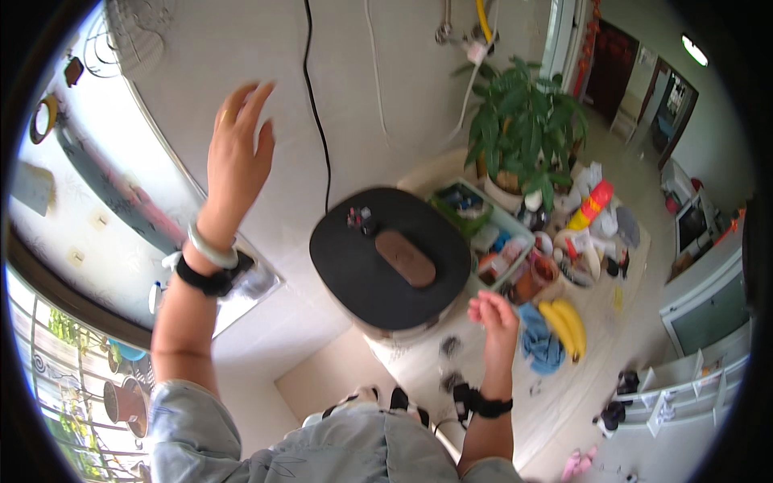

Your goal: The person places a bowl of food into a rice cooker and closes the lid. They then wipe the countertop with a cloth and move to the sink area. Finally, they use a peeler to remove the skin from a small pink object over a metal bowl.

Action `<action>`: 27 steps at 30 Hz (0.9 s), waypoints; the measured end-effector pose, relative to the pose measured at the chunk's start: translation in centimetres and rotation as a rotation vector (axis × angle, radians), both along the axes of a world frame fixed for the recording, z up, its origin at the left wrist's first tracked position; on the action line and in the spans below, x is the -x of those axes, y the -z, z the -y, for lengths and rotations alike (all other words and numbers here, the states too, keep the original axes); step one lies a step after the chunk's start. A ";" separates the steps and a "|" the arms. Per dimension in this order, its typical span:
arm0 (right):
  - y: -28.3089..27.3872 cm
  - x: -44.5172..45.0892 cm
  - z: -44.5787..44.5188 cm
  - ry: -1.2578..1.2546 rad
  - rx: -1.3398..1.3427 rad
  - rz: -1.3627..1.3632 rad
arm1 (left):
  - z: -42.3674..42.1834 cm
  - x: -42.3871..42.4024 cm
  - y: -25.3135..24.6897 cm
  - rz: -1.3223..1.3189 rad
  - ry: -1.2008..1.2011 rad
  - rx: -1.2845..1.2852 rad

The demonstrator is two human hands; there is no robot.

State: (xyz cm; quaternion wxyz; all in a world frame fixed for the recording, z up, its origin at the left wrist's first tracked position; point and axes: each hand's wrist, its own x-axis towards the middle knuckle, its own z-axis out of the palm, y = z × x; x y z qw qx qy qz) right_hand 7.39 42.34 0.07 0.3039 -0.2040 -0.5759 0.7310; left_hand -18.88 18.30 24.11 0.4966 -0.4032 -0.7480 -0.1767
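My left hand is raised in front of the pale wall, fingers apart and nothing in it. A pale bangle and a black strap with a small device circle that wrist. My right hand has its fingers curled in, and I see nothing in it. It hovers just right of a rounded appliance, possibly a rice cooker, with a black top. A brown oval panel lies across this top. Several small dark and pinkish items sit near its far edge. Below the right hand is a crumpled blue cloth.
Bananas lie beside the cloth. A green basket of assorted items stands right of the appliance, with a potted plant behind. A red-and-yellow container lies among clutter. A black cable runs down the wall. At left is a window.
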 end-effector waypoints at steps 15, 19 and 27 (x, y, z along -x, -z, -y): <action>13.3 -7.5 9.6 -0.165 0.192 0.279 | 10.5 -23.2 36.3 1.517 0.108 -0.275; 14.4 -7.1 10.4 -0.196 0.264 0.267 | 12.3 -27.1 37.9 1.541 0.098 -0.144; 16.2 -4.7 8.2 -0.254 0.265 0.250 | 7.4 -30.6 38.6 1.732 -0.024 -0.084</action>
